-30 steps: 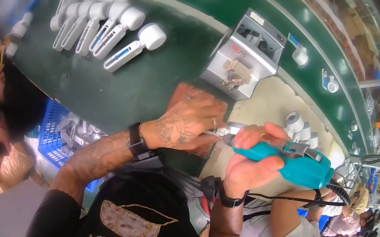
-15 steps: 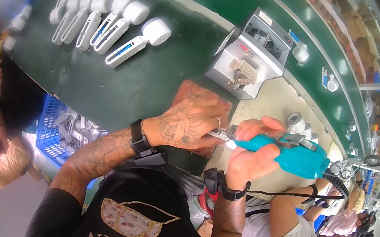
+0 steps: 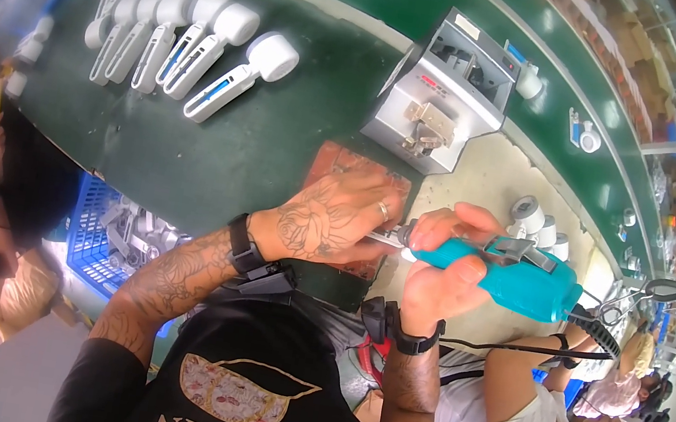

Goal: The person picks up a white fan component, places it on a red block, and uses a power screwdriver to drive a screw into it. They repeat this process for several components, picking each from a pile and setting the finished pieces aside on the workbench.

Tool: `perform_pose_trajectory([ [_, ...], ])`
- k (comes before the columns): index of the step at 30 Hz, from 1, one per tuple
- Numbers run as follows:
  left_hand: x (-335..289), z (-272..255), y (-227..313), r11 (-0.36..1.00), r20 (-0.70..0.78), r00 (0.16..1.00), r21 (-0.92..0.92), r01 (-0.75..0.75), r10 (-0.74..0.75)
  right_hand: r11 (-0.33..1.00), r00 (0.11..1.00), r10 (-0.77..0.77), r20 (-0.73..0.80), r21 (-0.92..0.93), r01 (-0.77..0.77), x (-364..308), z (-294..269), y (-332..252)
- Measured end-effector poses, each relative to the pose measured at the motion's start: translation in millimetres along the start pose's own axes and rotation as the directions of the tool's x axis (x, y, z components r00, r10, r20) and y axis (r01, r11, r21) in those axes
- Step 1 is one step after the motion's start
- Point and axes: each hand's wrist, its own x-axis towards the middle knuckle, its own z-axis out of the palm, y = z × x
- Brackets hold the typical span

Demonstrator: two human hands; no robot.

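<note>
Evidently the work in hand is at its middle, with one piece being worked on: the nose of a teal, ribbed, cylindrical power driver meets a small pale grey-white part, so this step looks begun but not complete. The right hand has its grip closed around the driver's front, fingers wrapped over the far side and thumb along the near side. The left hand has a narrow, nearly closed grip on the part, though its back hides most of the fingertips, and how much of the part lies beneath cannot be told. Both hands sit over the near middle of the dark green worktop, at a flat reddish-brown block. Far left lies a row of white, round-headed, long-handled plastic devices, some with a blue strip in an open handle slot; whether they are finished or waiting is unclear. Near left, a blue plastic crate holds many loose grey-white pieces, which suggests plenty is left. Far right of the hands stands a boxy grey metal machine, and beyond the driver a cluster of white, round-headed units, their stage likewise uncertain.
</note>
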Motion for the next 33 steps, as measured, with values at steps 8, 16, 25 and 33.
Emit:
perform_pose_trajectory([
  [8,-2.0,2.4,-4.9,0.999,0.016,1.000,-0.026,-0.020,0.020,0.999,1.000,-0.003,-0.007,0.045,0.003,0.7,-3.7,4.5],
  [16,0.1,-1.1,-3.4,0.989,0.064,0.998,-0.149,0.015,-0.006,0.998,1.000,-0.028,0.008,0.063,0.027,0.5,-5.1,4.0],
  [25,3.6,-5.4,-2.8,0.984,0.080,0.997,-0.180,-0.005,0.019,0.997,0.999,-0.041,0.005,0.064,0.041,-1.2,-6.7,5.9],
  [33,4.1,-6.3,-4.9,0.977,0.111,0.994,-0.214,0.013,0.011,0.984,1.000,0.009,0.000,0.181,-0.009,-5.1,-5.3,5.2],
])
